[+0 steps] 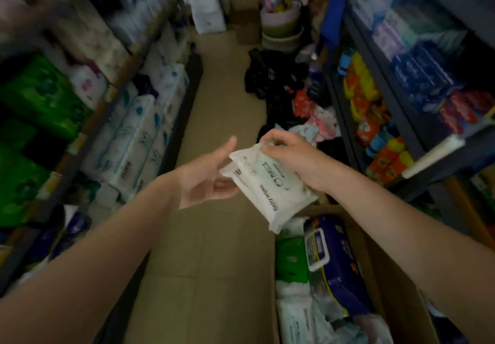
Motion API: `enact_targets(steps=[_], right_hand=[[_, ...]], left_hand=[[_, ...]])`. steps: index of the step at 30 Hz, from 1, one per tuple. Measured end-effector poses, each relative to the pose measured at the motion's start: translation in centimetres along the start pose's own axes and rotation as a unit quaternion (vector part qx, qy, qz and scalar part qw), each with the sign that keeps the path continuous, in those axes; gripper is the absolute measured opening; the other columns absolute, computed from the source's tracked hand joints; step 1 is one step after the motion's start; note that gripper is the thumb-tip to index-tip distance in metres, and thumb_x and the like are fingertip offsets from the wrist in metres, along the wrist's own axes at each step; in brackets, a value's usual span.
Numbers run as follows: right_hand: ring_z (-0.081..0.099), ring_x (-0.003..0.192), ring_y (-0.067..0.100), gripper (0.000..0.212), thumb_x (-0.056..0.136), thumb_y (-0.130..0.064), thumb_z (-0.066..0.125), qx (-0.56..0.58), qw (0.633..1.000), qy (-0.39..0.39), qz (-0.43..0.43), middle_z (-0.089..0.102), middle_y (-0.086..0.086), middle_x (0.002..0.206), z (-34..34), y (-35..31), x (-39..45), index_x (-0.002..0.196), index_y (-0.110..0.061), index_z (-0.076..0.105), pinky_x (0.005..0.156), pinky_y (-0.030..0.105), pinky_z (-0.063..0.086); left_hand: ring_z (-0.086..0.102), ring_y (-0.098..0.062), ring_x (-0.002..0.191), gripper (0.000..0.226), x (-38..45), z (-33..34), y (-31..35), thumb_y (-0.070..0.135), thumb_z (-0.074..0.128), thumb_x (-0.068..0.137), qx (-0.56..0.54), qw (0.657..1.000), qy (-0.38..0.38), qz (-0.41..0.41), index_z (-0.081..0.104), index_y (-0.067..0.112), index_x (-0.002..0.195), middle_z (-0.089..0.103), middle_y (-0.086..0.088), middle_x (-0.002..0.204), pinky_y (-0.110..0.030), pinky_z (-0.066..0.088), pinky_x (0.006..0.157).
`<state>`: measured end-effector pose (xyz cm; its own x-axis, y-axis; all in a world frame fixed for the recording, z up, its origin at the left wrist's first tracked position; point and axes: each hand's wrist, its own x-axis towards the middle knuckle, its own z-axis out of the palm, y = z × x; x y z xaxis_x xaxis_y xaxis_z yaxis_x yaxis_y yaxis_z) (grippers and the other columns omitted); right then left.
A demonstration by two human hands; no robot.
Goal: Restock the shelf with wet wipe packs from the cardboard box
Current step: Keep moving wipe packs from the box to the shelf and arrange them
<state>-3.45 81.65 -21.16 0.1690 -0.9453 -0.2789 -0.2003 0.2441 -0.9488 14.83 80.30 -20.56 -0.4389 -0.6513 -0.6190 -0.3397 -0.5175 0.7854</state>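
Observation:
A white wet wipe pack [270, 185] is held in mid-air over the aisle floor, above the near corner of the cardboard box [396, 290]. My right hand [292, 156] grips the pack from above, fingers curled over its far end. My left hand [206, 177] is beside the pack's left edge with fingers straight; its fingertips touch the underside. The box at the lower right holds more packs, among them a dark blue one [334, 258], a green one [292, 260] and white ones [297, 319]. The left shelf [88, 129] carries white and green packages.
The tan tiled floor [219, 118] runs up the middle of the narrow aisle. Black bags [276, 75] and loose packets lie on the floor ahead on the right. The right shelf [401, 118] holds blue, red and orange goods. Boxes and a white bag block the far end.

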Motion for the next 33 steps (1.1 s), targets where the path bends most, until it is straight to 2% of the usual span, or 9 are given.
enact_targets(steps=[3, 6, 9, 13, 19, 22, 25, 27, 33], right_hand=[[0.051, 0.083, 0.015, 0.009, 0.09, -0.011, 0.053, -0.085, 0.99, 0.023, -0.107, 0.053, -0.001, 0.091, 3.8, -5.2, 0.4, 0.093, -0.018, 0.057, 0.066, 0.019, 0.043], [0.055, 0.094, 0.016, 0.03, 0.085, -0.02, 0.063, -0.064, 0.986, 0.025, -0.15, 0.051, -0.003, 0.103, 8.1, -10.9, -0.2, 0.113, -0.027, 0.054, 0.081, 0.029, 0.049], [0.061, 0.102, 0.015, 0.035, 0.085, -0.036, 0.063, -0.047, 0.984, -0.061, -0.163, 0.062, -0.002, 0.109, 11.4, -16.3, -1.3, 0.117, -0.023, 0.056, 0.09, 0.033, 0.05], [0.065, 0.101, 0.007, 0.041, 0.075, -0.025, 0.076, -0.16, 0.957, -0.169, -0.172, 0.066, -0.012, 0.109, 17.9, -22.6, -3.2, 0.109, -0.031, 0.055, 0.087, 0.029, 0.055], [0.061, 0.103, 0.015, 0.045, 0.075, -0.022, 0.076, -0.056, 0.957, 0.008, -0.283, 0.061, -0.004, 0.113, 30.2, -32.0, -3.7, 0.107, -0.029, 0.045, 0.087, 0.039, 0.054], [0.059, 0.103, 0.017, 0.051, 0.072, -0.029, 0.078, -0.092, 0.929, 0.046, -0.356, 0.06, -0.005, 0.109, 36.8, -36.6, -4.7, 0.113, -0.023, 0.047, 0.089, 0.04, 0.052], [0.058, 0.108, 0.017, 0.065, 0.069, -0.031, 0.078, -0.151, 0.894, -0.053, -0.419, 0.06, -0.003, 0.117, 42.8, -40.3, -6.2, 0.124, -0.023, 0.046, 0.093, 0.041, 0.05], [0.057, 0.111, 0.016, 0.064, 0.074, -0.026, 0.076, -0.157, 0.879, -0.13, -0.431, 0.058, -0.002, 0.122, 45.8, -42.3, -7.2, 0.128, -0.025, 0.043, 0.095, 0.04, 0.05], [0.065, 0.094, 0.015, 0.031, 0.093, -0.017, 0.048, -0.01, 0.822, -0.482, -0.303, 0.066, 0.0, 0.11, 51.4, -47.8, -8.2, 0.121, -0.031, 0.054, 0.075, 0.025, 0.055]], left_hand=[[0.066, -0.008, 0.095, 0.042, -4.4, -2.5, 2.5, 0.033, 0.07, 0.075, 0.062, 0.997, 0.026, 0.029, 0.058, 0.026, 0.114, 0.071, 0.006, 0.102, -0.025, 0.052, 0.082], [0.066, -0.011, 0.104, 0.047, -9.6, -6.7, 4.2, 0.017, 0.073, 0.075, 0.078, 0.992, 0.063, 0.072, 0.056, 0.027, 0.118, 0.072, 0.006, 0.107, -0.03, 0.052, 0.093], [0.067, -0.013, 0.103, 0.043, -16.3, -11.6, 5.7, 0.011, 0.071, 0.076, 0.08, 0.985, 0.084, 0.125, 0.059, 0.024, 0.116, 0.072, 0.003, 0.109, -0.026, 0.055, 0.087], [0.069, -0.015, 0.096, 0.046, -25.2, -17.3, 7.0, 0.013, 0.07, 0.067, 0.045, 0.967, 0.122, 0.221, 0.06, 0.021, 0.112, 0.072, 0.0, 0.104, -0.024, 0.057, 0.077], [0.065, -0.018, 0.093, 0.046, -37.0, -23.5, 7.5, 0.016, 0.069, 0.081, -0.084, 0.88, 0.34, 0.322, 0.044, 0.02, 0.12, 0.063, -0.004, 0.109, -0.029, 0.055, 0.076], [0.066, -0.02, 0.1, 0.049, -42.7, -25.7, 6.5, 0.03, 0.07, 0.079, -0.043, 0.88, 0.355, 0.313, 0.051, 0.015, 0.121, 0.066, -0.004, 0.112, -0.037, 0.056, 0.087], [0.069, -0.018, 0.096, 0.038, -48.3, -27.9, 4.9, 0.028, 0.07, 0.077, -0.019, 0.863, 0.367, 0.347, 0.06, 0.017, 0.112, 0.072, -0.001, 0.105, -0.037, 0.057, 0.085], [0.068, -0.021, 0.098, 0.053, -51.6, -29.4, 3.7, 0.03, 0.073, 0.068, -0.04, 0.846, 0.383, 0.368, 0.058, 0.012, 0.116, 0.071, -0.006, 0.108, -0.039, 0.056, 0.085], [0.071, -0.023, 0.091, 0.046, -60.1, -33.3, 0.7, 0.029, 0.063, 0.07, -0.089, 0.802, 0.427, 0.407, 0.061, 0.01, 0.111, 0.074, -0.008, 0.1, -0.036, 0.06, 0.074]])
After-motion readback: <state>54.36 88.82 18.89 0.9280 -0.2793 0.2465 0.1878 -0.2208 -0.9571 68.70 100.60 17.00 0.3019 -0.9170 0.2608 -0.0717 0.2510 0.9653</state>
